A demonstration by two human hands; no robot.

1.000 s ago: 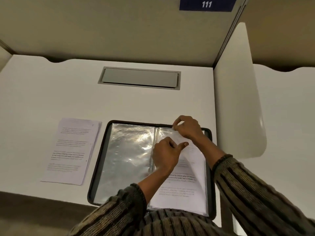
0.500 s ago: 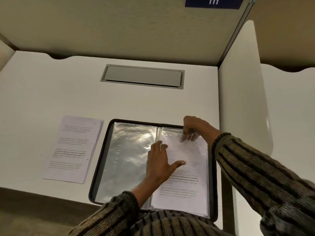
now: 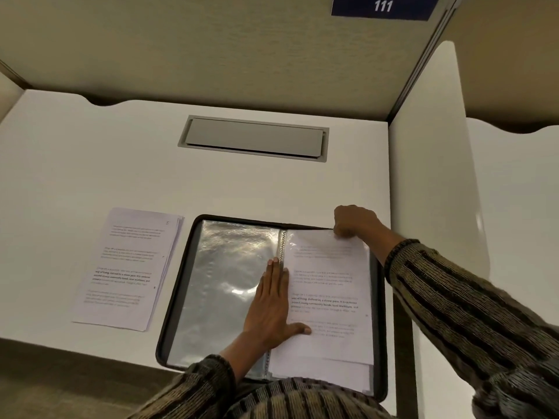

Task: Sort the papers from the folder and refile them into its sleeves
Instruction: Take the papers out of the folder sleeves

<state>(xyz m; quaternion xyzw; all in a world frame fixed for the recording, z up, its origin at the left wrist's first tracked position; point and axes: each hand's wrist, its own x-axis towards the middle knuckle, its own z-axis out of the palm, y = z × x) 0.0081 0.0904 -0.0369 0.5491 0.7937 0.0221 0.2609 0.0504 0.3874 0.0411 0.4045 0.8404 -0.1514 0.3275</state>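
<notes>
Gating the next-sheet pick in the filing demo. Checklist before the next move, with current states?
1. Folder open flat on the desk: ok.
2. Left hand flat, pressing beside the spine: ok.
3. Right hand free: not ok, it pinches the sheet's top corner.
4. Sheet fully seated: cannot tell.
5. Left sleeve empty: ok.
6. Paper stack lying left of the folder: ok.

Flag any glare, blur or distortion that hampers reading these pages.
Head view: dim, warm lighting. Head view: bright glare patches on the empty sleeve beside the flat left hand. Head view: print on the loose stack and the filed page, whose top corner the right hand pinches, is soft, only bold lines stand out. Head view: wide-angle lens skews the edges of the desk.
</notes>
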